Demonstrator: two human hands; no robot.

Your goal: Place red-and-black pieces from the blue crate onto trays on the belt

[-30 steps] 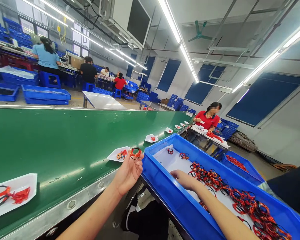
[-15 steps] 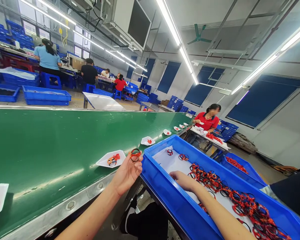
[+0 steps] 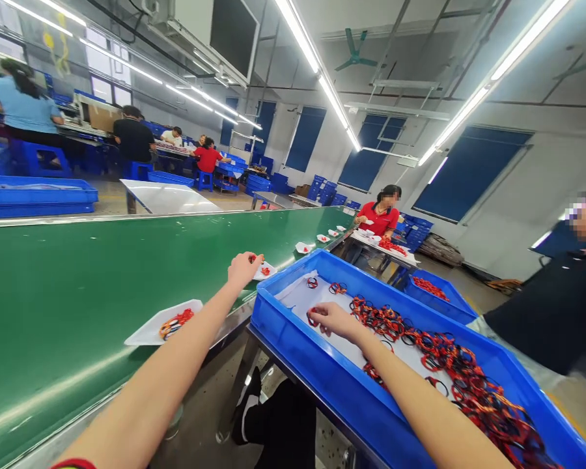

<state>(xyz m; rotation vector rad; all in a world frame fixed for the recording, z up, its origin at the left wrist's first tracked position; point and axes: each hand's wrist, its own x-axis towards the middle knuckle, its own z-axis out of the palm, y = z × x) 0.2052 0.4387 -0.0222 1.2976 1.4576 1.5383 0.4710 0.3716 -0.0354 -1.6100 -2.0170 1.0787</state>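
My left hand (image 3: 243, 269) reaches over the green conveyor belt (image 3: 102, 260), fingers closed on a small red-and-black ring-shaped band (image 3: 254, 258). It is right at a white paper tray (image 3: 268, 274) with red pieces in it. My right hand (image 3: 338, 320) is inside the blue crate (image 3: 300, 355), pinching another red-and-black band (image 3: 312, 317) above the white lining. A pile of similar bands (image 3: 420, 339) lies along the crate's far side. Closer on the belt, a larger white tray (image 3: 144, 333) holds orange, black and red pieces.
Farther along the belt stand several white trays (image 3: 304, 248). A co-worker in red (image 3: 381, 218) sits at a side table with red pieces. Another blue crate (image 3: 432, 293) lies beyond mine. At right stands a person in dark clothing (image 3: 542, 312).
My left hand has moved forward with its band to the tray farther along the belt. My right hand has lifted slightly and a band now shows in its fingers. The view has turned right.
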